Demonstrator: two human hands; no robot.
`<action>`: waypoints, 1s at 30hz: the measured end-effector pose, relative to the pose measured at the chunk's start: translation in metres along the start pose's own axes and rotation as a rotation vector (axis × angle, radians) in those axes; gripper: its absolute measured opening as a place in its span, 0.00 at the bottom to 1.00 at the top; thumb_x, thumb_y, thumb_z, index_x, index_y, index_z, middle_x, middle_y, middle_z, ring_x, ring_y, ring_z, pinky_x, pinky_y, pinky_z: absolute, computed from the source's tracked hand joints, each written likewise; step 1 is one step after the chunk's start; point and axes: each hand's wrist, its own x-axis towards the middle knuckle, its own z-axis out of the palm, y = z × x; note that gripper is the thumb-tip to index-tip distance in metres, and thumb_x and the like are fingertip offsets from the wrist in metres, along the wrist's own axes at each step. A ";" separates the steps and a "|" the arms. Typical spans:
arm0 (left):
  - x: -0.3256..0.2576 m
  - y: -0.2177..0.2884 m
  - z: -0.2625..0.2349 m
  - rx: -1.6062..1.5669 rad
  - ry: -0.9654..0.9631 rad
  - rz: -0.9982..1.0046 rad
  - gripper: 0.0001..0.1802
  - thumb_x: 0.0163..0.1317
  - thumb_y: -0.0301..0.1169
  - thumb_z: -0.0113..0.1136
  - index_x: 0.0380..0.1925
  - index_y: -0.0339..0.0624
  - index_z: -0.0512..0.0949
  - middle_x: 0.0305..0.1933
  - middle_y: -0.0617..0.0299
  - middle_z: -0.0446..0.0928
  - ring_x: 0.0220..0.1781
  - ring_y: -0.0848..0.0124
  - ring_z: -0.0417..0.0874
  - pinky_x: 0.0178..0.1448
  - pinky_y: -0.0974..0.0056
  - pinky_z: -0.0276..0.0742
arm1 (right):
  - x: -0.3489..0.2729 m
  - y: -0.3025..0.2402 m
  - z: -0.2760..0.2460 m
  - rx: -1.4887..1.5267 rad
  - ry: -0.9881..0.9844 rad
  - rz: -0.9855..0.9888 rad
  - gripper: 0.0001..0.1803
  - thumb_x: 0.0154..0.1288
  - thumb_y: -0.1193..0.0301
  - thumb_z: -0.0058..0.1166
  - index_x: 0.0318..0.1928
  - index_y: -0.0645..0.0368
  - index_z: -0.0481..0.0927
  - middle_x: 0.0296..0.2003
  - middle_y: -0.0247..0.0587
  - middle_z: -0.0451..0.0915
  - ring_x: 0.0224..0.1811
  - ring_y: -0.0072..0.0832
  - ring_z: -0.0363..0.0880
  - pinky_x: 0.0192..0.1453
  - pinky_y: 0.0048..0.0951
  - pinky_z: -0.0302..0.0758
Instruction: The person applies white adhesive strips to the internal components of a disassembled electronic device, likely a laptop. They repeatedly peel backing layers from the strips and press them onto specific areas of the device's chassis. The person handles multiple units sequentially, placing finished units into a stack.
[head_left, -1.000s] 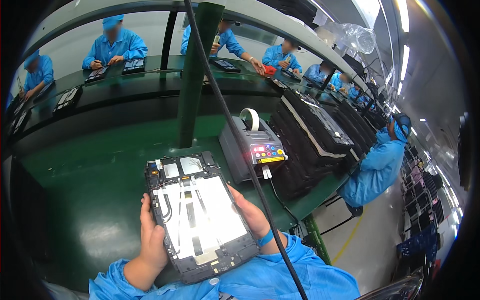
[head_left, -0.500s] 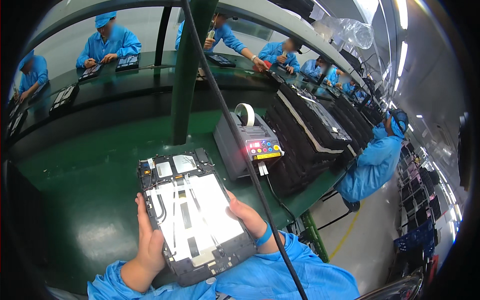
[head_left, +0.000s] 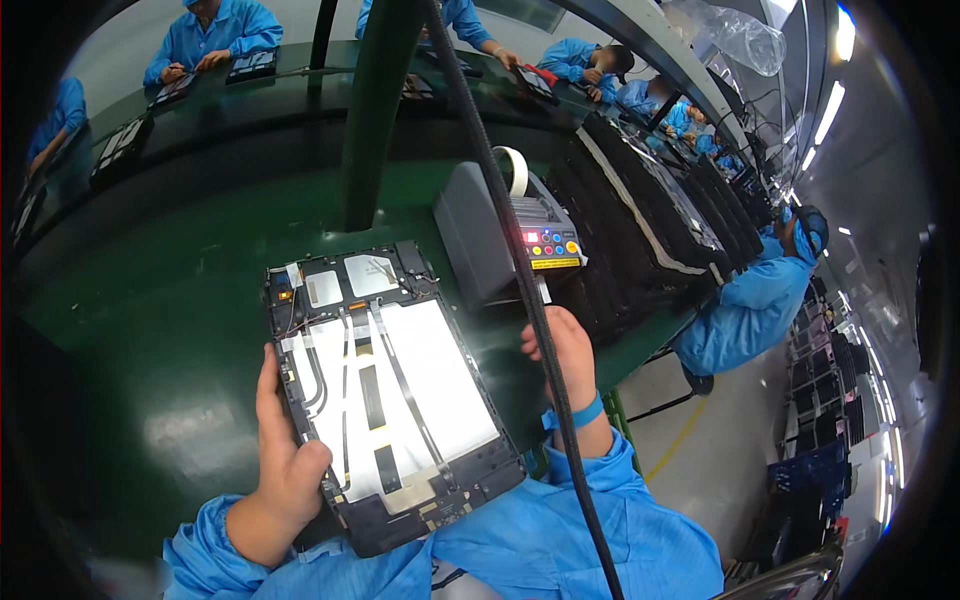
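Observation:
An opened tablet (head_left: 410, 350), its white battery and dark flex cables exposed, lies tilted in my left hand (head_left: 285, 480). The fingers grip its left edge, and the thumb presses near the lower left corner. My right hand (head_left: 568, 360), with a blue wrist strap (head_left: 578, 412), is off the tablet. It is raised just below the outlet of a grey tape dispenser (head_left: 490, 240), where a short pale strip (head_left: 543, 290) hangs. Its fingers are curled in, partly behind a black cable (head_left: 520, 260), so what they pinch, if anything, is hidden.
Behind the dispenser stand stacked black foam trays (head_left: 620, 230). A green post (head_left: 375, 130) rises from the green bench (head_left: 180, 350). Across it, people in blue work on other tablets along a dark line (head_left: 250, 95). A person in blue (head_left: 750, 310) is at the right.
My right hand has let go of the tablet's right edge and moved up and right toward the dispenser. My left hand still holds the tablet; the whole view has shifted.

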 end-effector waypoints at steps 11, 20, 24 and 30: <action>0.000 -0.005 -0.019 0.326 0.043 0.099 0.51 0.52 0.44 0.57 0.68 0.29 0.44 0.71 0.42 0.49 0.74 0.52 0.50 0.74 0.52 0.45 | 0.029 -0.003 -0.002 0.189 -0.103 0.000 0.12 0.67 0.65 0.50 0.32 0.61 0.79 0.20 0.33 0.76 0.20 0.20 0.72 0.26 0.20 0.66; 0.017 0.083 0.007 1.046 -0.202 0.539 0.26 0.39 0.39 0.71 0.40 0.40 0.78 0.44 0.54 0.75 0.62 0.41 0.65 0.66 0.38 0.54 | -0.049 -0.099 0.069 -0.573 -0.981 -0.813 0.06 0.61 0.69 0.54 0.34 0.56 0.80 0.24 0.41 0.78 0.29 0.40 0.78 0.32 0.36 0.72; 0.018 0.088 0.010 0.892 -0.307 0.554 0.13 0.43 0.35 0.71 0.29 0.45 0.80 0.31 0.65 0.77 0.52 0.52 0.73 0.54 0.50 0.64 | -0.059 -0.109 0.097 -0.651 -1.134 -0.875 0.09 0.62 0.64 0.53 0.36 0.55 0.80 0.25 0.41 0.79 0.30 0.39 0.79 0.33 0.38 0.73; 0.009 0.083 0.007 0.916 -0.108 0.675 0.08 0.42 0.31 0.71 0.23 0.49 0.81 0.28 0.71 0.77 0.44 0.59 0.74 0.46 0.56 0.62 | -0.059 -0.099 0.097 -0.610 -0.772 -0.980 0.11 0.59 0.68 0.56 0.40 0.59 0.83 0.23 0.41 0.80 0.25 0.38 0.80 0.28 0.35 0.74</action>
